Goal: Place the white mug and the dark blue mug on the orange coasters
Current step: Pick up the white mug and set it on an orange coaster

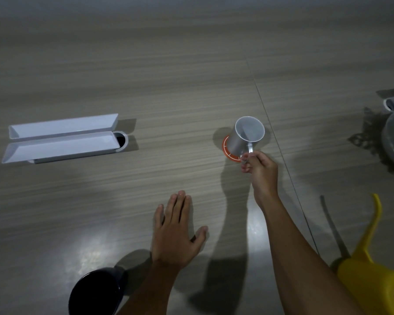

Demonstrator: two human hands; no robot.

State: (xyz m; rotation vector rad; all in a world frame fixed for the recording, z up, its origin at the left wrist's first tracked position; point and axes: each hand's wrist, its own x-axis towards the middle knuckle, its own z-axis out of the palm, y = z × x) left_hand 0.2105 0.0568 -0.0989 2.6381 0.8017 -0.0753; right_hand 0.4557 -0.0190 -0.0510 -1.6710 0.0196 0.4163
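Right hand [258,165] extended forward on a bare forearm, fingers curled closed around a mug handle, left hand [176,233] nearer the body, palm down, fingers spread flat, holding nothing

Mug [246,138] over coaster [228,153], mid-tabletop [168,76]; second mug [96,292] near front edge, left; tray [59,138] far left; watering can [371,276] front right

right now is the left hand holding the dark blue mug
No, the left hand lies flat and open on the table, beside the dark blue mug.
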